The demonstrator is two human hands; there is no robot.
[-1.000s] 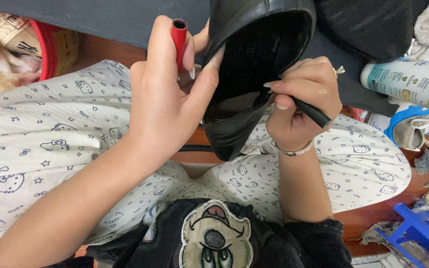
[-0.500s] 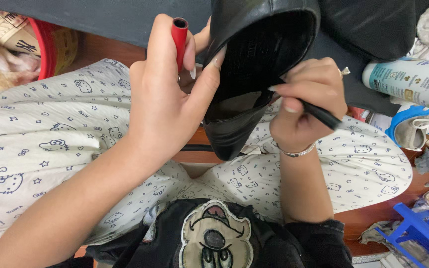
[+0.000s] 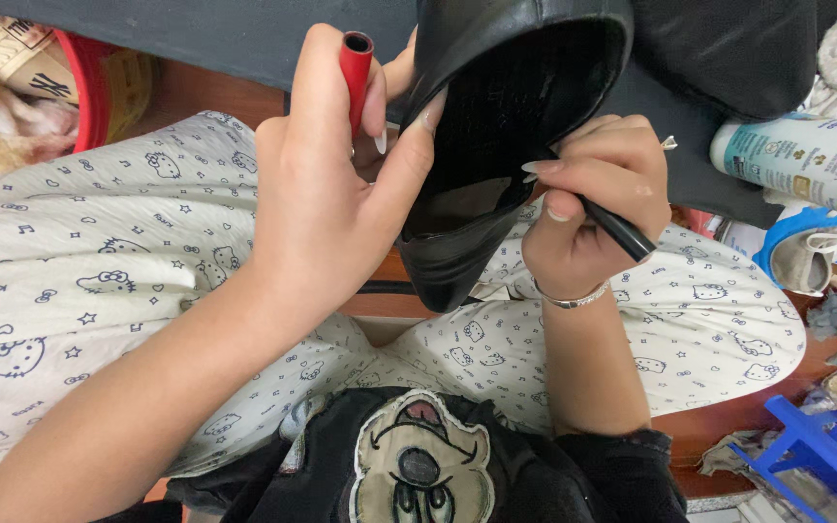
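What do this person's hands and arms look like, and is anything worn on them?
Both forearms are bare. The right hand has a thin silver bracelet at the wrist and long pale nails; a black sleeve is pushed up near the elbow. The left hand also has long pale nails and no bracelet visible.

Only a couple of packaged things here: a white bottle [image 3: 806, 160] lying on its side at the right edge, with a pale blue-green printed label (small coloured spots on it). Top left there's a tan printed package [image 3: 16, 58] tucked by a red rim.
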